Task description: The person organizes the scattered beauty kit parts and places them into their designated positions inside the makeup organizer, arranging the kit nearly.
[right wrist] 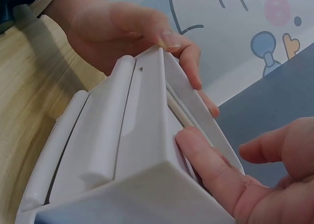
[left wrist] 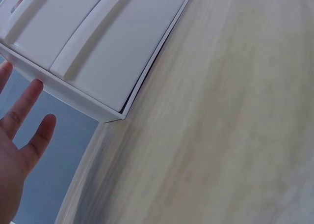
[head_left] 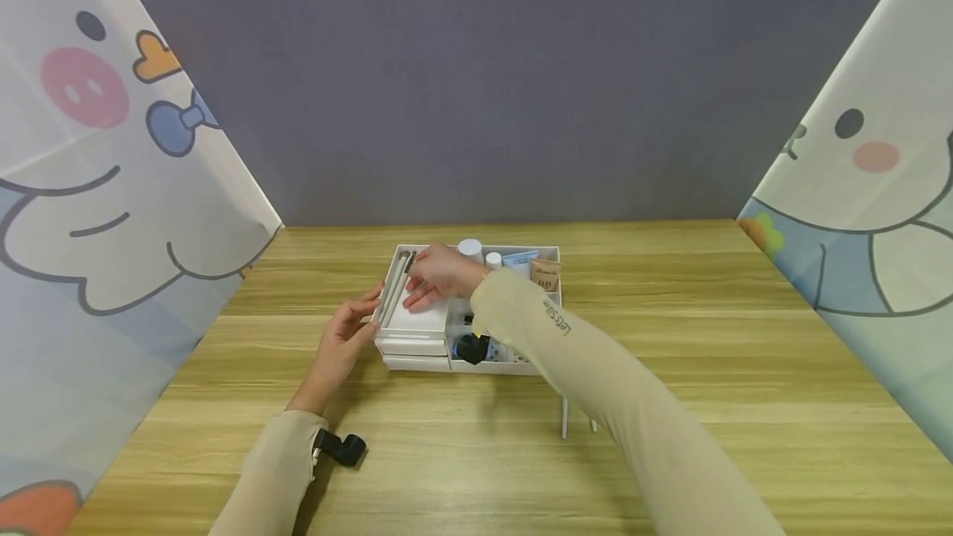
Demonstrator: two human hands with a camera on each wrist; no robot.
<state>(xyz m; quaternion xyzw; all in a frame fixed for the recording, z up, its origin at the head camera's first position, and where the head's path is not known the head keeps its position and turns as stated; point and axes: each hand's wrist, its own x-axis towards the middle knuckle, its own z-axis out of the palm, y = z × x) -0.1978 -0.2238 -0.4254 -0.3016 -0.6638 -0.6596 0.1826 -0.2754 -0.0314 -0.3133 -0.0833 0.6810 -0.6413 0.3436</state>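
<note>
While left hand [head_left: 347,336] and right hand [head_left: 444,270] fingers spread wide, slender pale brushes [head_left: 390,288] lie 7-to-1 o'clock, darker ends toward 1.

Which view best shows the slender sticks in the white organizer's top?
The head view: it looks down on the slender sticks and shows most of their length, between the left hand and right hand. The right wrist view shows only part of them; the left wrist view shows none.

White box organizer [head_left: 413,337], upright on a wooden table [head_left: 447,453]; two closed drawers [left wrist: 122,37] stacked at its left end. Slender, pale-handled brushes [head_left: 393,296] lie lengthwise in the top tray [head_left: 420,321] along its left wall.
</note>
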